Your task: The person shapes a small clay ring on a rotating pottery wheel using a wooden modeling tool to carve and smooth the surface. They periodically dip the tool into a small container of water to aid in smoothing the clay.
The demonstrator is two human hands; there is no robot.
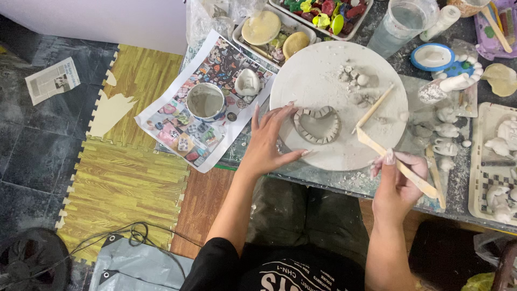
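A heart-shaped grey clay dish with a ridged rim lies on a round white board. My left hand rests flat on the board's left edge, fingers spread, fingertips close to the heart's left side. My right hand grips a flat wooden modelling tool at the board's lower right edge, its tip pointing toward the heart. A thin wooden stick lies on the board, right of the heart. Small clay lumps sit near the board's upper right.
A slip-filled cup and a small clay piece stand on a printed picture sheet at the left. Trays of coloured pieces, a plastic jug, white clay figures and a mould tray crowd the back and right. Foam mats cover the floor.
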